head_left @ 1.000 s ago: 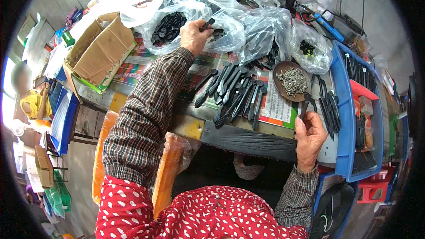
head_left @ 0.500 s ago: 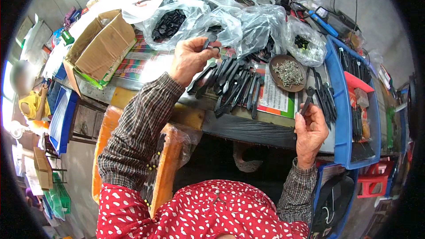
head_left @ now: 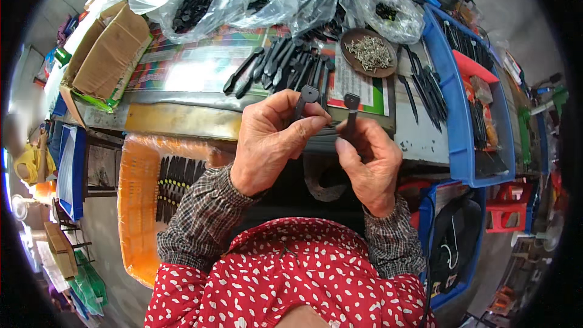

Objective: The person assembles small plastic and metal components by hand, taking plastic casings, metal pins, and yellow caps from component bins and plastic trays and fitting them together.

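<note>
In front of my chest, just past the table's near edge, my two hands are close together but apart. My left hand (head_left: 264,143) pinches a small black plastic piece (head_left: 310,93) with a rounded end and a hole in it. Between the thumb and fingers of my right hand (head_left: 373,161) a slim black plastic handle piece (head_left: 351,103) stands upright, its squarish head up. Fingers hide the lower parts of both pieces. Beyond them lies a pile of black handle pieces (head_left: 282,64). Small silver screws (head_left: 369,53) fill a round brown dish (head_left: 387,73).
Clear plastic bags (head_left: 231,0) of black parts line the back. A cardboard box (head_left: 100,54) stands at left. On the right are more black pieces (head_left: 428,88) and a blue tray (head_left: 464,146). An orange basket (head_left: 135,206) holding black pieces sits below left.
My left hand has come back from near the bags with its black piece, and my right hand has moved inward from the right. The view has shifted too.
</note>
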Available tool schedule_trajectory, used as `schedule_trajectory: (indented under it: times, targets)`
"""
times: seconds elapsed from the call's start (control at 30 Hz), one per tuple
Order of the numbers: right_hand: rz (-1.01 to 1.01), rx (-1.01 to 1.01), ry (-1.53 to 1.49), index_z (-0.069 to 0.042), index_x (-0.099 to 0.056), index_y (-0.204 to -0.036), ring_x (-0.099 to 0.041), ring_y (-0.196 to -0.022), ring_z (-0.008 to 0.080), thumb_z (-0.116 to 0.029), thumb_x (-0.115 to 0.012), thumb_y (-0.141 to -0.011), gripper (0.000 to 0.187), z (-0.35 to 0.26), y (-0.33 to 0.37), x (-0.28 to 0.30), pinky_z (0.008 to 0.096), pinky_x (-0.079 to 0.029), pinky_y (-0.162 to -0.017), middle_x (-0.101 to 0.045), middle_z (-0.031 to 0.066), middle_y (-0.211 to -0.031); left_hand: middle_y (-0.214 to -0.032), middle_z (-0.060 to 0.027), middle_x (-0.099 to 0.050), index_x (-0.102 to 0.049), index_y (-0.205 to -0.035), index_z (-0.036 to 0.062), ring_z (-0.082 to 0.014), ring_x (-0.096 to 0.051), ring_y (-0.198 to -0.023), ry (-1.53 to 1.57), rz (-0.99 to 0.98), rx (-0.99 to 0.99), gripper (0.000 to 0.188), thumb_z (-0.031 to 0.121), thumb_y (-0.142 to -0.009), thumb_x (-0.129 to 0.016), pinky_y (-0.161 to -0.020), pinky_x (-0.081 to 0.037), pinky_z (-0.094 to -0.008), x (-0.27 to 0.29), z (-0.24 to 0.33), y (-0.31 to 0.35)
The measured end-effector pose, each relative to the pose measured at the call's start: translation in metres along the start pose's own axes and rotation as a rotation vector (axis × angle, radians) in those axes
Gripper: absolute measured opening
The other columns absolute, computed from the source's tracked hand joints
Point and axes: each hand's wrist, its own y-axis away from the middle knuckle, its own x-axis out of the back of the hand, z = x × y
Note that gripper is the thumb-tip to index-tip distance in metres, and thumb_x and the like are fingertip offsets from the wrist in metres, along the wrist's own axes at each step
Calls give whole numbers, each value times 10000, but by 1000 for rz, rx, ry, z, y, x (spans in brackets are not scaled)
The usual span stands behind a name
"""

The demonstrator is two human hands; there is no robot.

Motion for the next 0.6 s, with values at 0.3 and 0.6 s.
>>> schedule_trajectory:
  times: [0.3, 0.6]
  targets:
    - [-63, 40, -47, 27, -595, -955, -596, -667, 57, -27, -627, -819, 150, 2, 11, -1, 207, -487, -565, -626, 26, -793, -755, 49, -593, -622, -948, 7, 8, -484, -630, 102, 9, 86, 135, 60, -834, -672, -516, -360, -138, -9, -17, 19]
    - [-126, -44, -89, 33, -593, -965, -562, -657, 37, -29, -613, -828, 152, 5, 17, 3, 187, -458, -560, -617, 15, -785, -723, 14, -610, -637, -934, -25, -9, -501, -576, -152, -32, 47, 105, 11, -835, -647, -497, -407, -171, -5, -20, 31]
